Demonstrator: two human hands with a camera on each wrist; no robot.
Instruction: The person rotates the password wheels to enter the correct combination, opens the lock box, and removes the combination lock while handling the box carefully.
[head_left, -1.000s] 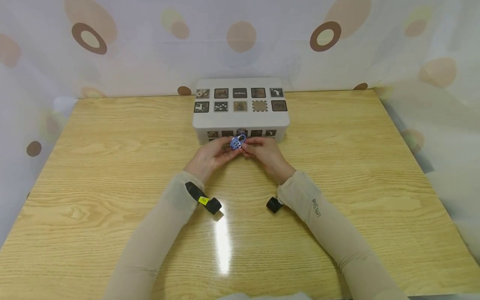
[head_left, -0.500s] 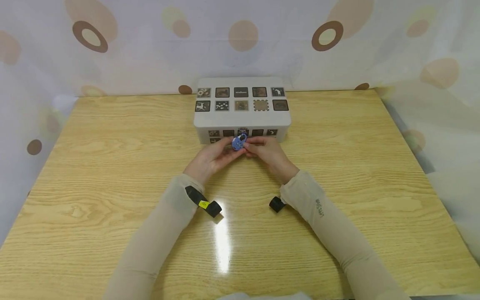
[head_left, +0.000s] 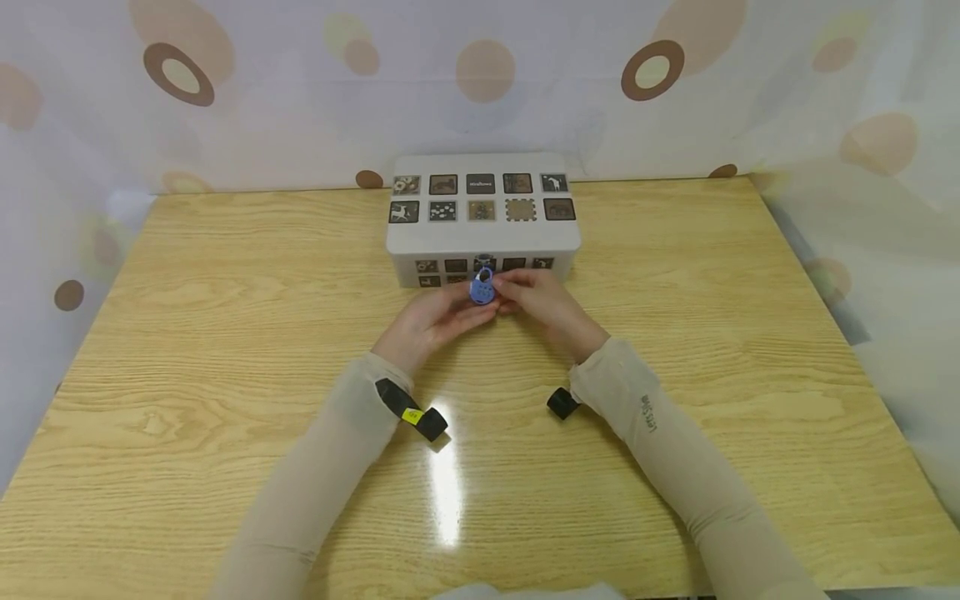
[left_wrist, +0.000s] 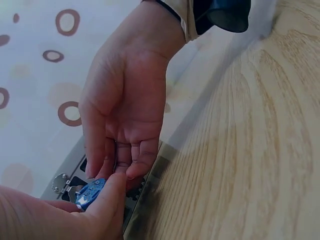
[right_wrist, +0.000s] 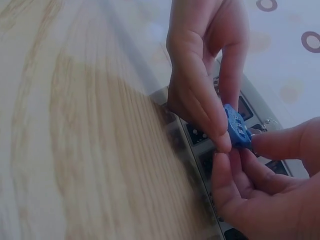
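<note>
A small blue padlock point(head_left: 482, 289) with number dials is between both hands, in front of the box's front side. My left hand point(head_left: 433, 322) holds its body from the left, thumb and fingers around it, as the right wrist view shows. My right hand point(head_left: 550, 307) pinches it from the right, with the thumb point(right_wrist: 280, 145) near the shackle. The shackle points up, close to the metal clasp point(left_wrist: 61, 183) on the box; whether it passes through the clasp cannot be made out. Behind the hands is the white box point(head_left: 483, 241), lid down, covered with dark picture squares.
The box stands near the back of the wood-grain table point(head_left: 247, 333). A white curtain point(head_left: 300, 108) with brown and beige circles hangs behind and at the sides. Black wrist cameras point(head_left: 429, 422) hang under both sleeves.
The padlock has turned from a tilt to nearly upright and shifted slightly right, both hands moving with it. The box stays where it was.
</note>
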